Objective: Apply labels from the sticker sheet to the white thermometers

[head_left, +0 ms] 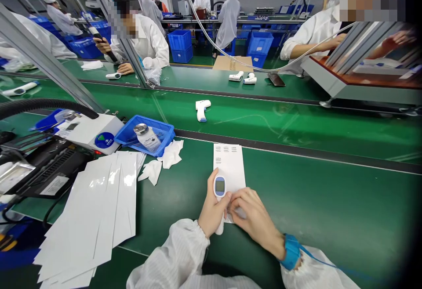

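Observation:
My left hand (213, 207) is wrapped round a white infrared thermometer (220, 185), its small grey screen in a blue surround facing up toward me. Below the palm the end of its handle sticks out. My right hand (252, 214), with a blue wrist strap (291, 252), is close beside it, fingers curled and drawn together at the thermometer's right side. What those fingertips pinch, if anything, is hidden. Under both hands lies a white label sheet (234, 166) with several small printed marks near its top, partly covered by the fingers.
Another thermometer (201, 110) lies on the green conveyor belt (263, 120) ahead. To the left are a blue tray (145, 135) holding a metal-capped bottle (147, 137), crumpled tissues (171, 153), fanned white sheets (95, 210) and a white machine with a hose (95, 131). Co-workers sit across the belt.

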A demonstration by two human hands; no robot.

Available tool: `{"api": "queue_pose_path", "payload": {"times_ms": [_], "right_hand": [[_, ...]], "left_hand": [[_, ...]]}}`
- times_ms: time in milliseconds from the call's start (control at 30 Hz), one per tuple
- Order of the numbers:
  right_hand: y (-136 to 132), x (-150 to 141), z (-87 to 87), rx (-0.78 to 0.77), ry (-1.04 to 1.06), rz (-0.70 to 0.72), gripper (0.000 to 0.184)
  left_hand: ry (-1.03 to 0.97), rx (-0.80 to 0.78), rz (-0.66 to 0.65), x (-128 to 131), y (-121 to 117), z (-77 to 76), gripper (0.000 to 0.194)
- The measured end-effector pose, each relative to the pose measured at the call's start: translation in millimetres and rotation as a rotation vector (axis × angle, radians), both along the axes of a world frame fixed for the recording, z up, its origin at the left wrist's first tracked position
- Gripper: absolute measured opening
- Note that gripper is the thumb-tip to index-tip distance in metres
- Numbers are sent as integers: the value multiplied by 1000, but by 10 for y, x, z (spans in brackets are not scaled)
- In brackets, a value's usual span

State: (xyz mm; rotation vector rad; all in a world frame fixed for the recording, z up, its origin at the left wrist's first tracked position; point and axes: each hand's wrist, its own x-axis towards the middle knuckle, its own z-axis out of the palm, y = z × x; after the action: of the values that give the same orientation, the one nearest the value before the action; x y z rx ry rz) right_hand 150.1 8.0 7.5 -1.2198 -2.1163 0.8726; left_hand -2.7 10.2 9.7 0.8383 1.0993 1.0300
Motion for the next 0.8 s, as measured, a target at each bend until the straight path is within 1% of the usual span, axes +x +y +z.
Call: {"api": "queue_pose_path", "payload": {"times_ms": [33, 100, 167, 200, 233, 333, 400, 467, 567, 667, 800], "right_hand": [[-25, 13, 62, -43, 49, 66, 18], [-55, 35, 190, -232, 176, 159, 19], [-33, 37, 304, -419, 279, 173, 18], [0, 28, 348, -455, 301, 147, 17], [47, 13, 381, -440, 306, 104, 16], [227, -61, 414, -238, 271, -66, 10], [340, -118, 401, -161, 257, -135, 8], [422, -166, 386, -165, 266, -153, 8], [481, -205, 390, -190, 289, -152, 10], [492, -207, 418, -195, 295, -167, 9], [500, -197, 443, -193, 301, -179, 7]], "left_hand": [[17, 29, -2, 6, 2, -11, 70], [41, 84, 8, 11, 2, -21, 65], [35, 112, 14, 13, 0, -23, 64], [19, 113, 13, 16, 0, -24, 64], [-1, 112, 10, 19, 0, -25, 65], [-32, 85, -9, 29, 3, -28, 71], [-5, 53, -16, 35, 4, -29, 72], [39, 36, -6, 40, 5, -28, 70], [84, 66, 32, 43, 6, -23, 67], [72, 77, 44, 38, 4, -12, 66], [31, 51, 38, 27, 0, 6, 66]]}}
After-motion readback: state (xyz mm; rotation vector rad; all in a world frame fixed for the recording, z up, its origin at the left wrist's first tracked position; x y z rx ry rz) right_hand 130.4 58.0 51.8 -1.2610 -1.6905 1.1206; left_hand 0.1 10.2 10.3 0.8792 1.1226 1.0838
